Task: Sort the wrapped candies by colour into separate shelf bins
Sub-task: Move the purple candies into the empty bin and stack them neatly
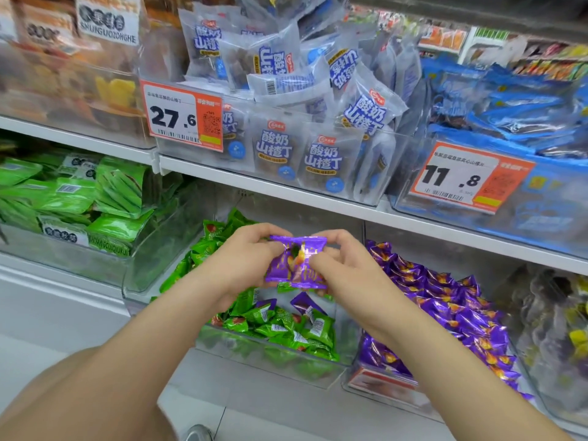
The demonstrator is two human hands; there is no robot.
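Shop shelves fill the view, lined with clear bins of wrapped sweets. Held candies (297,262), purple and shiny, sit between both hands above the green bin (241,354); how many there are cannot be told. The left hand (241,259) pinches their left side with curled fingers, and the right hand (343,265) pinches the right side the same way, thumbs toward the camera. Both forearms reach up from the bottom edge.

Under the hands, green candies (286,326) heap the green bin, with a few purple strays (305,302) lying among them. Just beside it on the right stands the purple bin (375,386), piled with purple candies (445,300). Farther right, another bin (556,329) holds dark and yellow items, too blurred to read.

To the left, a bin of flat green packets (70,192) rests on the same level. On the shelf (286,192) above, white packets (321,154) with blue print crowd a bin bearing a tag (181,117) marked 27.6. Right of them, blue packs (509,116) lie in a bin with a second tag (461,178) marked 11.8.
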